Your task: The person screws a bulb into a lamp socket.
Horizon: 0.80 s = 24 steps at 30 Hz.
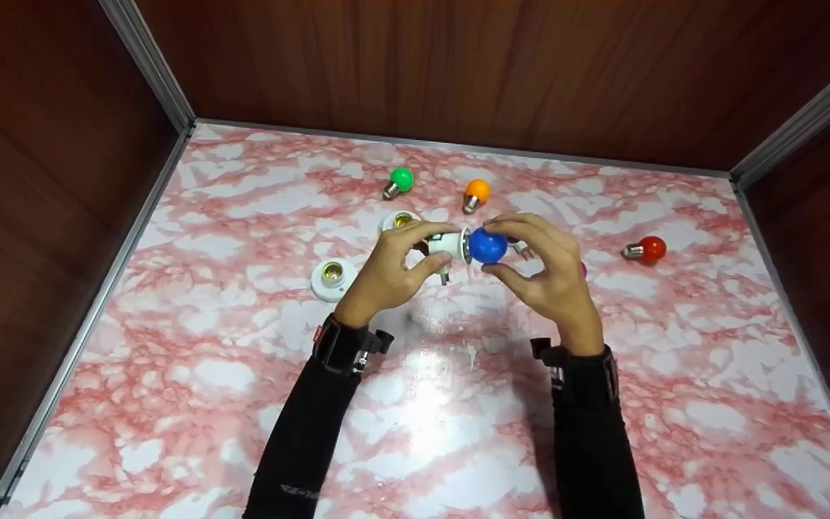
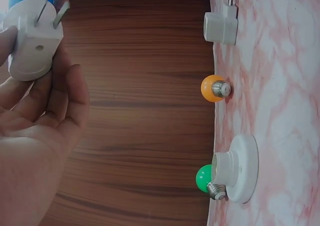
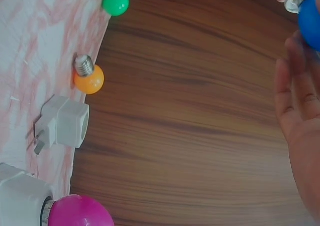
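My left hand [image 1: 390, 274] grips a white plug-in bulb socket [image 1: 446, 246], held sideways above the table with its mouth to the right. Two flat metal prongs stick out of that socket in the left wrist view. Between the fingertips and thumb of my right hand [image 1: 555, 277] is a blue light bulb [image 1: 488, 246]. Its metal screw base is at the socket's mouth, and part of the metal still shows between them in the right wrist view. How deep the base sits inside is hidden.
Beyond the hands lie a green bulb [image 1: 401, 179] and an orange bulb [image 1: 477, 190]; a red bulb [image 1: 652, 249] lies at right. Two round white lamp holders [image 1: 328, 290] stand at left. Another plug-in socket [image 3: 72, 123] and a magenta bulb [image 3: 82, 212] in a white socket are near the right hand.
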{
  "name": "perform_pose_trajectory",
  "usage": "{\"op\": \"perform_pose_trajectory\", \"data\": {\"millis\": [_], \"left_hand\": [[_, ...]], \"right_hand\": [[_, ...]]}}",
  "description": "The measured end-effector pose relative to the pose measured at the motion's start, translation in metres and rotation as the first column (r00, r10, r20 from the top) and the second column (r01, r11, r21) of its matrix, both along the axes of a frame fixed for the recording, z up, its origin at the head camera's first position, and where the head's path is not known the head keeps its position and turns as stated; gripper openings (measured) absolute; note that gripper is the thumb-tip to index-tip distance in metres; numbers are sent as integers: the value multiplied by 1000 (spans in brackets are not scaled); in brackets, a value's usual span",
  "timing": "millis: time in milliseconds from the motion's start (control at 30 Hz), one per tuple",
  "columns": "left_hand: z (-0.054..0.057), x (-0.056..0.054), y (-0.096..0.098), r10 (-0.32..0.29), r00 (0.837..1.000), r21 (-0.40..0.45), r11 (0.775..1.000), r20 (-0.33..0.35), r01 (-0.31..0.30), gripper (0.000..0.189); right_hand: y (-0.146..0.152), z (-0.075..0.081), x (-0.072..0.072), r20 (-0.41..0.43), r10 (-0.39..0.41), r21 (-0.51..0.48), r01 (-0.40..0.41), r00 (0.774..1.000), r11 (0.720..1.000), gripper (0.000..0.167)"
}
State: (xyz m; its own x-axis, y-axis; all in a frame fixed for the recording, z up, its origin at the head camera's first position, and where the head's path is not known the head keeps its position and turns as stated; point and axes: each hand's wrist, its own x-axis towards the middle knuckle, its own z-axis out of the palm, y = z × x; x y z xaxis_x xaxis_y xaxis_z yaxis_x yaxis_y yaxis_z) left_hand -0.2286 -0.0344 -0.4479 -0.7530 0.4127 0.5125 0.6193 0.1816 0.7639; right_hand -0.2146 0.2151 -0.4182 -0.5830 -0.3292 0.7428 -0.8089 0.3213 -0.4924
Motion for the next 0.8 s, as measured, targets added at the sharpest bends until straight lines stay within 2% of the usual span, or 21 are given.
{"op": "perform_pose_trajectory", "data": {"millis": [333,633,800], "left_hand": [[-2,-2,0,12,1000,-3,1000,-15,-12,39],[0,-2,1,38,997,-32,999,-71,-41,39],[0,-1,1,74,990,-32,996,-119,-78,39]], "right_hand": [[2,0,1,37,-33,17,32,999,999,43],[3,-1,0,39,-45,16,45,998,999,45],[3,-2,0,34,-94,37,92,995,995,50]]}}
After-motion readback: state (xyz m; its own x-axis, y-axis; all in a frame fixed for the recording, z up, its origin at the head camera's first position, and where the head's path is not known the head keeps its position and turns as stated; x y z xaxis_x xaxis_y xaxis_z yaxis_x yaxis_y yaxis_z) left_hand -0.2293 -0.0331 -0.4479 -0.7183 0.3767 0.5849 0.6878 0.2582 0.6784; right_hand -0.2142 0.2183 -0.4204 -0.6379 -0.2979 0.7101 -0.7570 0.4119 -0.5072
